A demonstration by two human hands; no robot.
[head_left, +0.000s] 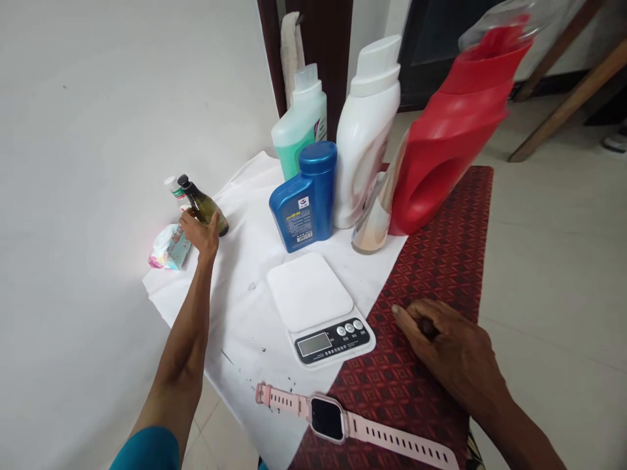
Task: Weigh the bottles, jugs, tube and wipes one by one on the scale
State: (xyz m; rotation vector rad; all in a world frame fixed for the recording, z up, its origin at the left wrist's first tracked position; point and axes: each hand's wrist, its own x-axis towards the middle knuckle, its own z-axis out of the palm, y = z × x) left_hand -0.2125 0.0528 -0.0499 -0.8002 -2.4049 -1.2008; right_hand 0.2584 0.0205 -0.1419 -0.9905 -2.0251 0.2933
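My left hand (pixel 200 234) reaches far across the white sheet (pixel 235 307) and is closed around a small dark green glass bottle (pixel 206 205) with a black cap, tilted toward the wall. My right hand (pixel 448 349) rests on the red patterned cloth (pixel 441 261), fingers curled loosely, with something small and dark under them that I cannot make out. A white digital kitchen scale (pixel 318 307) sits between the two hands, its platform bare.
Behind the scale stand a blue oil bottle (pixel 304 199), a green jug (pixel 300 124), a white jug (pixel 365 130) and a red jug (pixel 455 130). A pink smartwatch (pixel 343 421) lies at the near edge. A tissue packet (pixel 169 248) and small white bottle (pixel 175 189) sit by the wall.
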